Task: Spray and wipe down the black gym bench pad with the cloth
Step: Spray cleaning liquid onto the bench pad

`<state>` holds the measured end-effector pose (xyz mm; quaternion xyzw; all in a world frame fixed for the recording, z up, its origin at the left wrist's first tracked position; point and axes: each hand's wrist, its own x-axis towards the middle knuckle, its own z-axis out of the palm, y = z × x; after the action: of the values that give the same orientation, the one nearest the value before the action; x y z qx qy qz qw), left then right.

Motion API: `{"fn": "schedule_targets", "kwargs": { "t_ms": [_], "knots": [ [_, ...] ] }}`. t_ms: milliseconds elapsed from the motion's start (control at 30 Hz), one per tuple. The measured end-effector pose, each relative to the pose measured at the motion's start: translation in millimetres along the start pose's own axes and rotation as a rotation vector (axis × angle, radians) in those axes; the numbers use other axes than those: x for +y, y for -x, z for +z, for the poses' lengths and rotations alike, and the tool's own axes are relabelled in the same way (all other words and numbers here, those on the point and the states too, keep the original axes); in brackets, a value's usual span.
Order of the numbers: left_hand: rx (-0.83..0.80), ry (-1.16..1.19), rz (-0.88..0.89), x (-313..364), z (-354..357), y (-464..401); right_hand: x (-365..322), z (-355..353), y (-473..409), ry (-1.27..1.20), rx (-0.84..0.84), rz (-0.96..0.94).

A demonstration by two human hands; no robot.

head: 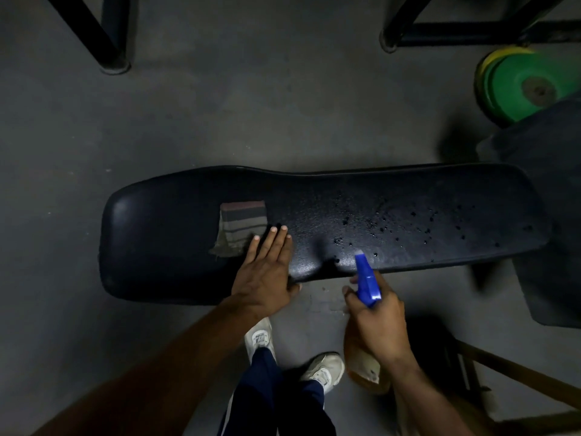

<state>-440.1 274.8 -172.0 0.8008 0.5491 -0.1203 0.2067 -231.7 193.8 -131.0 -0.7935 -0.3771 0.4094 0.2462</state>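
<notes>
Head view, left hand (267,272) flat on bench pad (408,215) edge, right hand (375,322) gripping spray bottle (366,280)

Two bare forearms reach into view from the bottom edge, neither covered by a sleeve, watch, or band. The left hand (267,272) and right hand (377,322) are both ungloved, with short, pale fingernails (274,229) visible on the left. Below, the person wears dark navy track trousers (276,401) with a thin white stripe running down the outer seam of the left leg. On the feet are white lace-up trainers (323,368), somewhat scuffed and greyed, the left shoe (259,338) showing its laces and tongue.
</notes>
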Motion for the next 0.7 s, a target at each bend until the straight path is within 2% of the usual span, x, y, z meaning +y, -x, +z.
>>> {"fn": "schedule_targets", "kwargs": {
  "t_ms": [100, 333, 500, 700],
  "knots": [
    [0.053, 0.043, -0.059, -17.6, -8.4, 4.6, -27.9, 15.4, -2.4, -0.082, -0.059, -0.103],
    [0.067, 0.2, -0.291, -83.3, -23.2, 45.2, -122.4, 66.1, 2.8, -0.194, -0.221, -0.289],
    [0.074, 0.322, -0.481, -131.6, -16.4, 81.5, -189.2, 108.5, 12.4, -0.188, -0.401, -0.421],
    [0.064, 0.377, -0.606, -175.4, 3.6, 105.5, -248.7, 163.8, 19.8, -0.25, -0.547, -0.561]
  ]
}}
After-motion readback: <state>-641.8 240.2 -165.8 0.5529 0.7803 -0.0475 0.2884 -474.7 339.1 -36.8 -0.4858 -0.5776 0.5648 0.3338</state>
